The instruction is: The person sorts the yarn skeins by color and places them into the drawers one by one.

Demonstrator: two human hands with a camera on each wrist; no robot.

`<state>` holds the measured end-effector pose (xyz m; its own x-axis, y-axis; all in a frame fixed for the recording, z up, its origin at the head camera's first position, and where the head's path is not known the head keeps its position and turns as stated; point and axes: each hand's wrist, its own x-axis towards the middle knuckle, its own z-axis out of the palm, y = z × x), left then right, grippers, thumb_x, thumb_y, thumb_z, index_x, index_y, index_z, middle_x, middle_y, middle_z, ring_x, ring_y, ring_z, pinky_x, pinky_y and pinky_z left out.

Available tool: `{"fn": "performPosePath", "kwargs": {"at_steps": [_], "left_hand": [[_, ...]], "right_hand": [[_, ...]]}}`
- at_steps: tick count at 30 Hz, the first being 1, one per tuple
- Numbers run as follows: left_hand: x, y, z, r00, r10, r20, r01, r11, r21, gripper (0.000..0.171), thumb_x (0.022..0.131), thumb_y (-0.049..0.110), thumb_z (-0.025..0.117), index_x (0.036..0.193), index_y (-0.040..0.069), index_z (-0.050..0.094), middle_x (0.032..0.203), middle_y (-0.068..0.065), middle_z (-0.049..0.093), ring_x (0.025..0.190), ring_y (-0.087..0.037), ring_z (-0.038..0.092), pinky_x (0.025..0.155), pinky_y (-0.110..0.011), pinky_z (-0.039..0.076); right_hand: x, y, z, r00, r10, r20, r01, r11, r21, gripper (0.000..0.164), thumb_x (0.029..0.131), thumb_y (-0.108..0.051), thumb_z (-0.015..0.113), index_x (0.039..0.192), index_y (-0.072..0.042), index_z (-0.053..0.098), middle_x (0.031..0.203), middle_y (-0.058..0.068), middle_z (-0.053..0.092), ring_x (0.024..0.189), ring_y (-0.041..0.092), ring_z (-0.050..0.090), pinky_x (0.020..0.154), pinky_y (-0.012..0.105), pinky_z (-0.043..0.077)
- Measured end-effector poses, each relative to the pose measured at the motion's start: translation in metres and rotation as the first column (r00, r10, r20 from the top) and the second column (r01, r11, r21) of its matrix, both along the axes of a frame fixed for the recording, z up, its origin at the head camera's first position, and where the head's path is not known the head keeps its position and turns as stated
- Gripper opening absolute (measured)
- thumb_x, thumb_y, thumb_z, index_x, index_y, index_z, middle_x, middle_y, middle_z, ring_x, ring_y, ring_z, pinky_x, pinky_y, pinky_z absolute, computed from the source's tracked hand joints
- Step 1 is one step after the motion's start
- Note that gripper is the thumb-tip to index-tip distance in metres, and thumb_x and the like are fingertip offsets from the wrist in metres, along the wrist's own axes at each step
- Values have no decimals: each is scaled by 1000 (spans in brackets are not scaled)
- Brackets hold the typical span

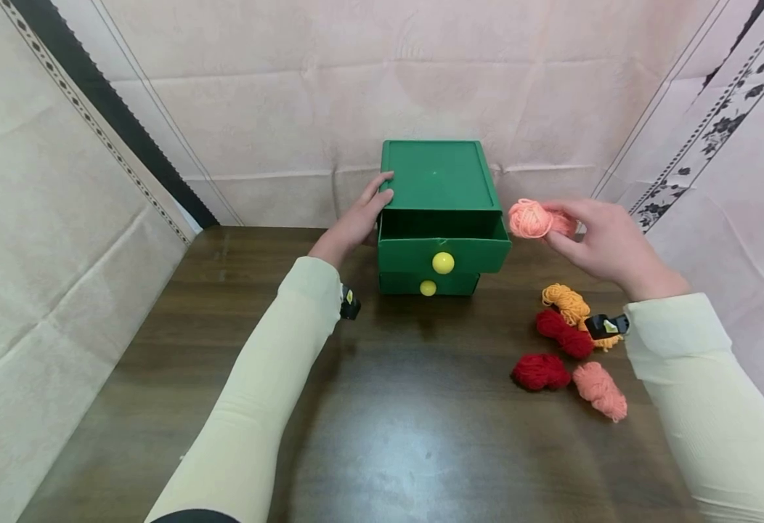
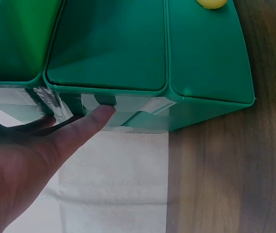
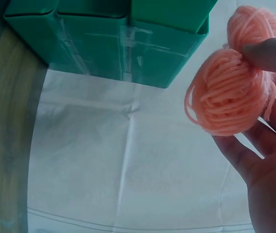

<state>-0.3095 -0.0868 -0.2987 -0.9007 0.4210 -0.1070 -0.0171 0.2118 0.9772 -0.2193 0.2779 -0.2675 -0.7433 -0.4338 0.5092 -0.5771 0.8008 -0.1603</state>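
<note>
On table (image 1: 388, 407), right hand (image 1: 607, 243) pinches pink yarn (image 1: 529, 219)

A peach-pink yarn bundle (image 3: 230, 90) is pinched between the thumb and fingers (image 3: 245, 155) of the right hand (image 3: 267, 160). The green drawer box (image 3: 113, 39) is seen at upper left, apart from the yarn, against white cloth (image 3: 128, 170).

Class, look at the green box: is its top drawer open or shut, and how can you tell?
Open. The top drawer juts forward past the lower drawer, and a dark gap shows behind its front, under the box top.
</note>
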Motion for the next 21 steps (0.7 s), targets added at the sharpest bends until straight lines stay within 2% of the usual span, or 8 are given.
{"fn": "performPosePath", "kwargs": {"at_steps": [6, 13, 21], "left_hand": [[1, 0, 3, 1000, -1, -2, 1, 1000, 1, 52, 104, 44, 33, 153, 43, 14, 157, -8, 24, 129, -33, 48, 88, -55, 51], [1, 0, 2, 1000, 3, 1, -3, 1000, 5, 51, 104, 45, 34, 152, 44, 16, 156, -8, 27, 127, -33, 50, 87, -55, 52], [-1, 0, 0, 1000, 2, 0, -2, 1000, 8, 51, 104, 45, 34, 151, 46, 15, 157, -7, 25, 127, -33, 50, 88, -55, 51]], "right_hand": [[-4, -11, 6, 999, 29, -14, -29, 999, -14, 44, 86, -13, 71, 129, -10, 63, 115, 14, 68, 92, 27, 59, 80, 44, 45], [-9, -22, 7, 997, 45, -58, -46, 999, -25, 43, 86, -12, 72, 128, -9, 63, 97, 11, 68, 83, 22, 55, 74, 35, 40], [-12, -34, 11, 997, 57, -54, -59, 998, -38, 40, 85, -12, 74, 124, -8, 65, 105, 12, 70, 87, 24, 58, 77, 38, 42]]}}
